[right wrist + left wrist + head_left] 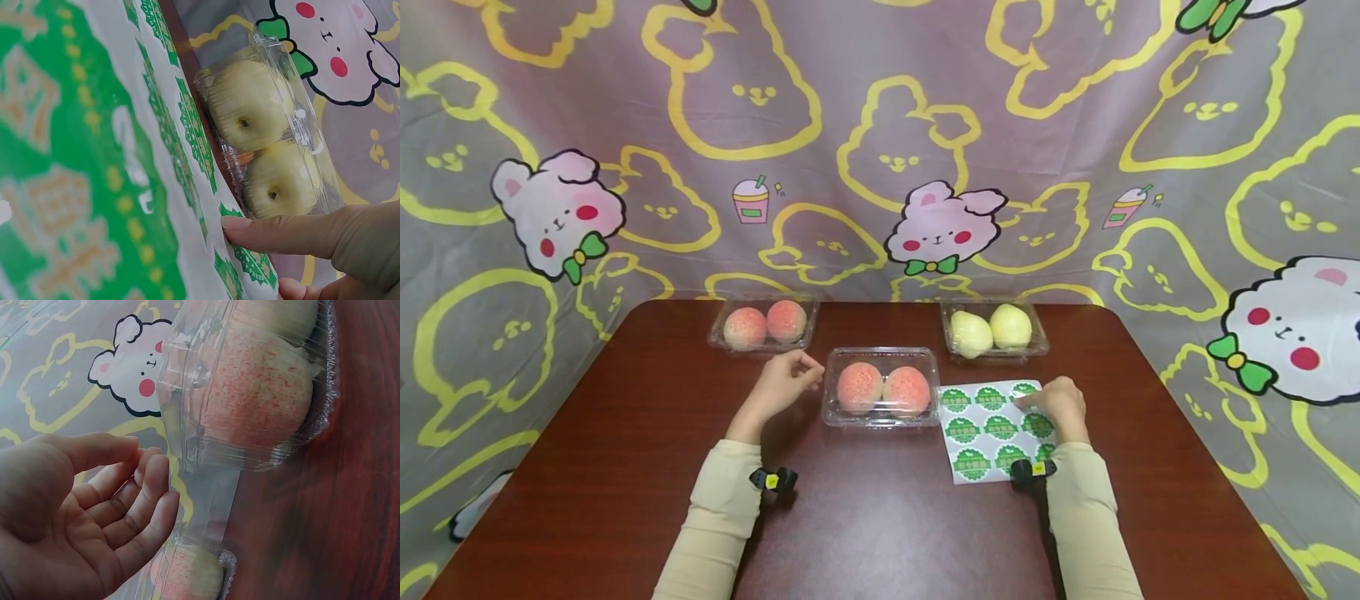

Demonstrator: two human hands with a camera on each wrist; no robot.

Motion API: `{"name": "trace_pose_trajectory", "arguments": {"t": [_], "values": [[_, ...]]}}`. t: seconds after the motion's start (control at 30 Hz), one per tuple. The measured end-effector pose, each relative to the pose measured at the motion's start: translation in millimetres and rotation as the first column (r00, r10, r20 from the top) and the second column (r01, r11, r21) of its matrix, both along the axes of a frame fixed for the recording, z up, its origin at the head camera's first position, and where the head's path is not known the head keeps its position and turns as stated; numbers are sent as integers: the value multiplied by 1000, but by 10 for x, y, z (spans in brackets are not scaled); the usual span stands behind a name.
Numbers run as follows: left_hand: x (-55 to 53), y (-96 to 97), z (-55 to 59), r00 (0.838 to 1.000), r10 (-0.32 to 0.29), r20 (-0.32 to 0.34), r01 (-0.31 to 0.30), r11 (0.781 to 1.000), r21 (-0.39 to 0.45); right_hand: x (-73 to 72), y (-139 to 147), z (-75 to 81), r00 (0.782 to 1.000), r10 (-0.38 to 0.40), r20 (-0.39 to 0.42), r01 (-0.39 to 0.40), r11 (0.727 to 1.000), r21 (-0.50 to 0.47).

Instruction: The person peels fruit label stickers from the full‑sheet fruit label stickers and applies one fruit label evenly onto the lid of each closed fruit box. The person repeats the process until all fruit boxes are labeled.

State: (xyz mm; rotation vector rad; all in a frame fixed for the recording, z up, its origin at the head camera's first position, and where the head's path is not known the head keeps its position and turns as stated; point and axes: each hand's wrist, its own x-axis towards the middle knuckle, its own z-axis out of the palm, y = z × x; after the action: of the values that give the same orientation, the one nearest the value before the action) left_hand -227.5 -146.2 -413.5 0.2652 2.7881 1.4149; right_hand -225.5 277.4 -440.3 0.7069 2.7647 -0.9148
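Note:
My right hand (1062,406) pinches the far right edge of a white sheet of round green stickers (991,427), thumb on top and other fingers behind it. In the right wrist view the thumb (275,234) lies against one printed label. Left of the sheet sits a lidded clear plastic box (882,418) with two peaches (860,387) inside. Just left of that box hovers my left hand (781,387), loosely curled and holding nothing. Thumb and index fingertips come close together in the left wrist view, apart from the box.
At the back left of the brown table (865,525) stands another clear box with two peaches (745,328). A third box with two pale yellow pears (1011,326) stands at the back right. A patterned curtain (827,167) hangs behind and along both sides.

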Motion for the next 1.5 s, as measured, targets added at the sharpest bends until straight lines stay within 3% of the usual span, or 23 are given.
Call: {"name": "trace_pose_trajectory", "arguments": {"t": [0.37,0.5,0.73,0.97,1.23,1.5], "values": [[-3,7,-12,1000,-1,-4,1,1000,21,47,59,67,994,-101,-28,95,980,-176],[6,10,-18,1000,-6,-3,6,1000,25,33,109,56,994,-100,-34,90,971,-222],[4,14,-20,1000,-9,-8,9,999,31,8,156,88,998,-58,-22,45,926,-374],[-2,14,-25,1000,-15,-15,16,999,40,55,149,193,999,-2,-48,-18,910,-413],[12,22,4,999,-14,-30,16,999,52,74,157,295,995,15,-103,-55,914,-401],[12,31,-7,1000,-3,-25,4,998,66,95,173,374,989,22,-146,-86,892,-444]]}}
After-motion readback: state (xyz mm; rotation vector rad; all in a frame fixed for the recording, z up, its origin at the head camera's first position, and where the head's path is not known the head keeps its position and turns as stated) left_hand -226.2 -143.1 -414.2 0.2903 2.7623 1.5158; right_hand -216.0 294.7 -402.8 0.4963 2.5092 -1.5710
